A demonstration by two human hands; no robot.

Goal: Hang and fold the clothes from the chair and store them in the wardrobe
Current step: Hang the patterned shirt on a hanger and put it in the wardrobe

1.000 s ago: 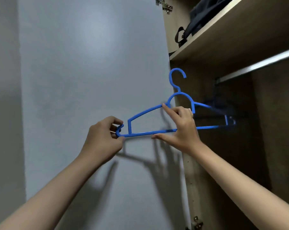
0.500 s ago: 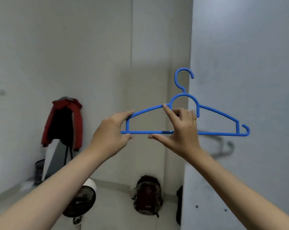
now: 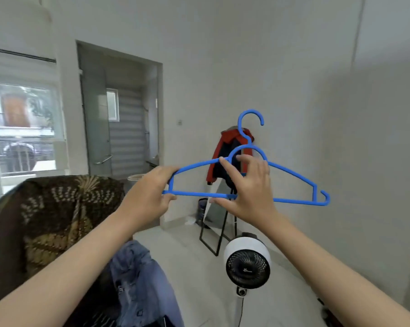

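Nearest you, low in the view, a pale blue denim garment lies crumpled over the chair, just beside a brown patterned batik cloth draped across the chair's back on your left.

Above these, your two bare forearms reach forward and hold a blue plastic clothes hanger out in the air, level, with its hook pointing up. Your left hand grasps the hanger's left end, fingers curled over the sloping shoulder and thumb under the bottom bar. Your right hand pinches the hanger near its middle: the forefinger lies along the upper arm beside the neck, and the thumb presses the bottom bar from below (the other fingers are loosely bent behind the frame). The hanger's right end, with its small notch, sticks out free.

Beyond your right forearm, a round white floor fan with a black grille stands on the pale tiled floor. Further back, a red and black jacket hangs on a black metal stand against the white wall. To the far left are a doorway and a bright window.
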